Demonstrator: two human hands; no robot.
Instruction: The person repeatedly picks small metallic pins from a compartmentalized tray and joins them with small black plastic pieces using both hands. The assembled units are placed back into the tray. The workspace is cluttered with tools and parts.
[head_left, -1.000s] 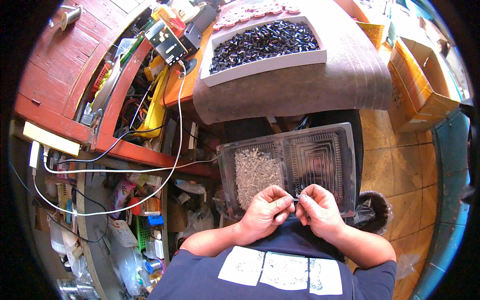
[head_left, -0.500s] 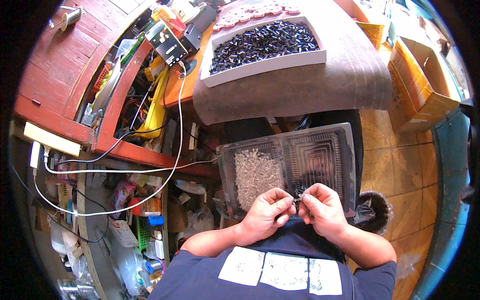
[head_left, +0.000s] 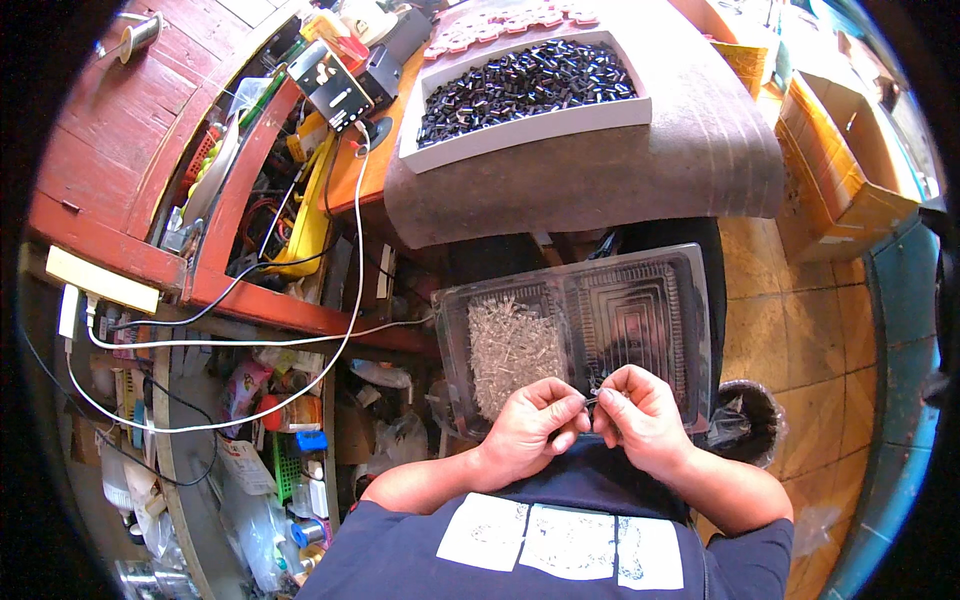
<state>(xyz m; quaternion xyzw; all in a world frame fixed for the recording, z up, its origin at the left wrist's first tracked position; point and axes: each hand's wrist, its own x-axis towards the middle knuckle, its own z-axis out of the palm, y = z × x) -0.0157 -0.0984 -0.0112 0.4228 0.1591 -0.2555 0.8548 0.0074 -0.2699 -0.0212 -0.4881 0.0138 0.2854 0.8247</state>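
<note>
Over my lap lies a two-part clear plastic tray [head_left: 640, 315]. A pile of small pale parts with thin wire legs [head_left: 513, 350] fills much of its left compartment. My left hand [head_left: 540, 418] and my right hand [head_left: 642, 418] meet above the tray's near edge. Both have thumb and forefinger pinched closed, with the tips almost touching. Something tiny, thin and partly shiny sits between the fingertips, too small to name. A few dark slender bits show just beyond them, by the right compartment. The other fingers curl inward, and what lies under them is hidden.
Ahead, a white shallow box [head_left: 530, 130] of small black cylinders stands on a cloth-covered table [head_left: 600, 180]. White cables [head_left: 362, 240] run from a power strip [head_left: 103, 280] at left. A lined bin [head_left: 765, 425] and cardboard boxes [head_left: 840, 170] are at right.
My fingertips have shifted slightly apart, and the pale bit between them shows less. Both hands otherwise keep their place above the tray.
</note>
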